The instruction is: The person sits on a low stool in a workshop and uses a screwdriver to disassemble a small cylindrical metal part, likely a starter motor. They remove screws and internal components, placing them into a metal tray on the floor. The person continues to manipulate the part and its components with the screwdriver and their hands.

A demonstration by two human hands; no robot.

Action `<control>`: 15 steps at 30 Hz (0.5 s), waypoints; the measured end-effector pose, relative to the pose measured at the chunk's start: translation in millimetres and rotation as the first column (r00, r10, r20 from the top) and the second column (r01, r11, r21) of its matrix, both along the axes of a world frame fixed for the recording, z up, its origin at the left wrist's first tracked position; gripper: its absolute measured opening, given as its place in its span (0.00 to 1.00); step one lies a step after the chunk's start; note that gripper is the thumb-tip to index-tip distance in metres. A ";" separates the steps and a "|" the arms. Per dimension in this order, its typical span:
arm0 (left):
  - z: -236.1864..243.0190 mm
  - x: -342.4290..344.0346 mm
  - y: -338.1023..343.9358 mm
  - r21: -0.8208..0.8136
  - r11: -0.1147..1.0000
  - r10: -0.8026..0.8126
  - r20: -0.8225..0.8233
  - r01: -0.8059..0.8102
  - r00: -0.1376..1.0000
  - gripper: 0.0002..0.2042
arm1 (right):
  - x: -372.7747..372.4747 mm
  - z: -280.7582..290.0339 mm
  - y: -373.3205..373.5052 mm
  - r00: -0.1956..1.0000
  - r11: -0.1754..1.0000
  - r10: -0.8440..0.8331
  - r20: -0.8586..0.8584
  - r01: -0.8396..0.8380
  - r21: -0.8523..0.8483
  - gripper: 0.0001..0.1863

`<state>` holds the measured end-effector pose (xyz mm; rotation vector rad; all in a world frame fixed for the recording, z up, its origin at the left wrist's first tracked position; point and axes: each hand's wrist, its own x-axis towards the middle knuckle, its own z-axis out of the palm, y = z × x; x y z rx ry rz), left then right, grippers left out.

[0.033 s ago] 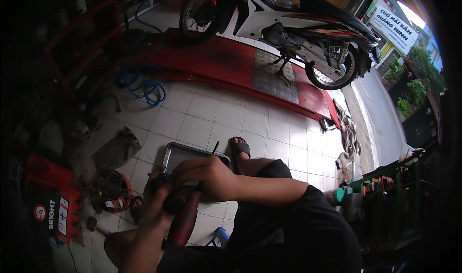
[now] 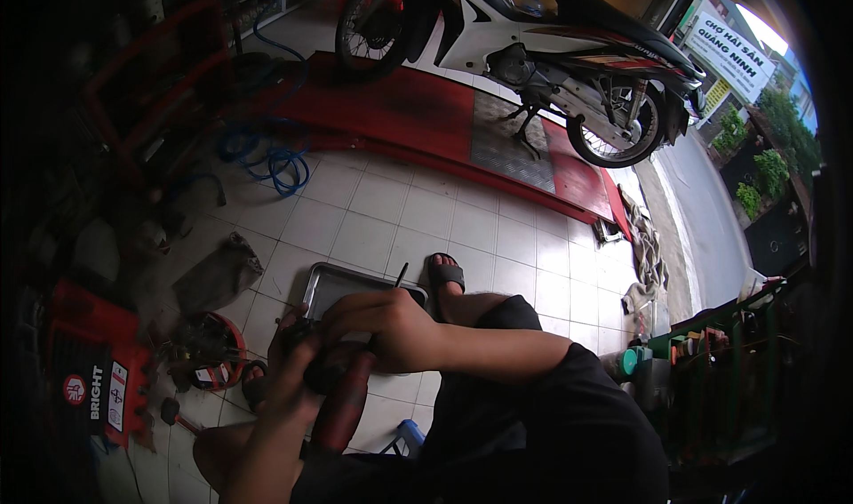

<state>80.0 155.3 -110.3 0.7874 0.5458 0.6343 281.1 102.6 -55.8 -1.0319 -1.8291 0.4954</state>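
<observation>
My left hand (image 2: 289, 362) is closed around a dark tool or part with a long, dark red, handle-like body (image 2: 343, 402) that slants down toward my lap. I cannot make out its exact kind. Over its dark upper end, my right hand (image 2: 387, 326) is bent with fingers closed, close to the left fingers. A thin dark rod (image 2: 402, 275) sticks up beyond the right knuckles. What the right fingers grip is hidden behind the hand. Just beyond both hands a grey metal tray (image 2: 313, 291) lies on the tiled floor, partly covered by them.
A motorbike (image 2: 533, 60) stands on a red lift platform (image 2: 391, 104) across the floor. Blue hose (image 2: 280, 171) lies coiled at left. Nearby are a grey cloth (image 2: 218, 273), a red round container (image 2: 233, 335), a hammer-like tool (image 2: 178, 415) and a red-black case (image 2: 89, 371). A green rack (image 2: 720, 326) stands at right.
The whole view has shifted very slightly to the right. Both hands and the red-bodied thing keep the same pose.
</observation>
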 end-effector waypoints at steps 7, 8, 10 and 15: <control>10.2 6.7 1.2 -0.081 0.993 0.089 -0.027 -0.091 0.996 0.39 | -0.6 4.2 -1.0 1.000 0.996 -0.027 -0.013 0.026 -0.088 0.15; 7.0 7.1 -0.2 -0.095 0.991 0.095 0.009 -0.094 0.995 0.39 | -2.3 5.0 0.2 0.999 1.000 -0.016 -0.028 0.015 -0.026 0.13; -1.4 6.9 -0.7 -0.129 0.988 0.091 0.068 -0.082 0.994 0.38 | -2.9 3.5 0.7 1.000 1.000 -0.006 0.023 0.007 -0.023 0.13; 2.3 5.1 -1.8 -0.119 0.987 0.116 0.095 -0.104 0.989 0.37 | -7.0 11.5 -1.6 0.999 0.997 -0.021 0.044 0.024 -0.078 0.13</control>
